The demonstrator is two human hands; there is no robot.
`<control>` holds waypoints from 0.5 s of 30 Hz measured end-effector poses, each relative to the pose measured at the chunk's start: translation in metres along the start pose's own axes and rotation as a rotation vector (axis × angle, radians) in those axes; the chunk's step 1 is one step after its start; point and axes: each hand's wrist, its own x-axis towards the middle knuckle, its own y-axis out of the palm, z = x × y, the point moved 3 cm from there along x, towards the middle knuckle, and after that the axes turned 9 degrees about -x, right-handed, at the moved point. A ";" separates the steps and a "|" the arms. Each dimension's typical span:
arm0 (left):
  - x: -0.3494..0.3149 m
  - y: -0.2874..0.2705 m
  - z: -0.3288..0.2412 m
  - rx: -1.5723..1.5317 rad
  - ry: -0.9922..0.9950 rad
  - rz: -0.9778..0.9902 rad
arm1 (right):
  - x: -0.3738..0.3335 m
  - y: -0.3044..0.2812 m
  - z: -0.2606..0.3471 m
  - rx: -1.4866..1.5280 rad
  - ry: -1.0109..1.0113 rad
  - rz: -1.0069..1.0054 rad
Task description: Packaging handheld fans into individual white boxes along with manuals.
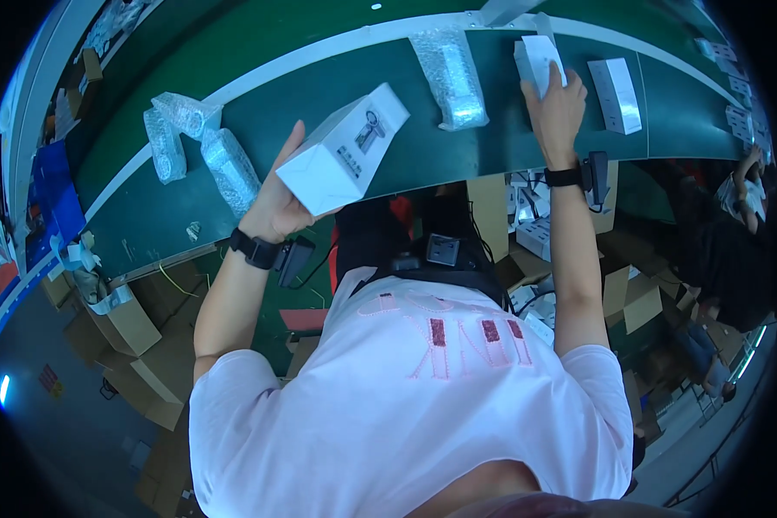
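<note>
My left hand (pixel 282 200) is wrapped round a white box (pixel 347 151) with a dark picture of a handheld device on its face. The box is tilted above the near edge of the green table. Farther off to the right, my right hand (pixel 558 112) has its fingers bent over a second white box (pixel 537 62), which stands near the table's far rail. To the right of that hand lies another white box (pixel 615 96). Between my hands rests a bubble-wrapped packet (pixel 451 79). Both wrists wear black straps with small devices.
Several bubble-wrapped packets (pixel 230 168) lie at the left of the green table (pixel 406 170). A cardboard carton (pixel 488 211) full of white boxes stands below the near edge. Open cartons (pixel 129 319) crowd the floor at the left. Other people (pixel 742 194) are at the far right.
</note>
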 end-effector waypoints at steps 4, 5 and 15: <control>-0.032 -0.021 0.000 0.117 0.088 -0.065 | 0.029 0.002 0.069 0.450 -0.113 0.100; -0.040 -0.023 0.001 0.243 0.160 -0.150 | 0.035 0.010 0.086 0.456 -0.126 0.105; -0.065 -0.092 -0.016 1.971 0.746 -0.742 | 0.033 0.073 0.086 1.402 0.315 0.896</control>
